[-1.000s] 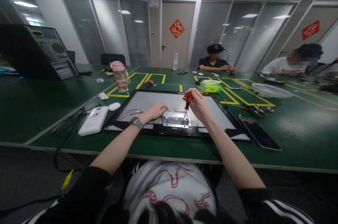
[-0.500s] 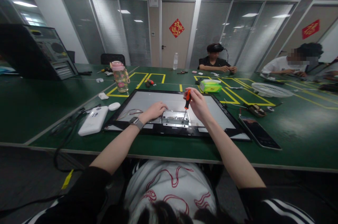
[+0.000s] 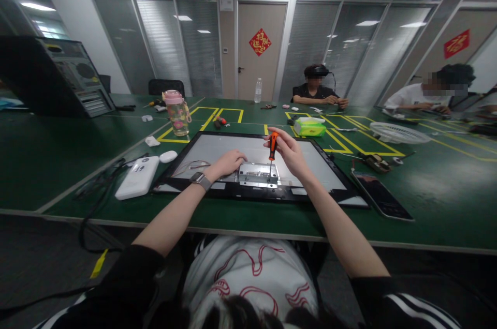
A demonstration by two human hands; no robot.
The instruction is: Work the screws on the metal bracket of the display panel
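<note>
An orange and black screwdriver (image 3: 274,146) is gripped by its handle in the fingers of my right hand (image 3: 288,149). It stands almost upright, its tip down at the right part of a silver metal bracket (image 3: 258,173); the exact contact point is too small to make out. That bracket lies near the front edge of a black-framed display panel (image 3: 205,150), which lies flat on the table. My left hand (image 3: 229,162), with a watch on the wrist, rests on the panel with fingers stretched out, their tips by the bracket's back left corner.
Left of the panel lie a white power bank (image 3: 137,178), cables (image 3: 99,184) and a pink-lidded bottle (image 3: 177,114). A phone (image 3: 382,195) lies to the right. Behind the panel is a green tissue pack (image 3: 309,126). Two people sit across the table; a computer case (image 3: 58,78) stands far left.
The screwdriver's handle has tipped slightly left, so it stands straighter. My right hand's fingers have shifted round the handle. The left hand and the bracket stay put.
</note>
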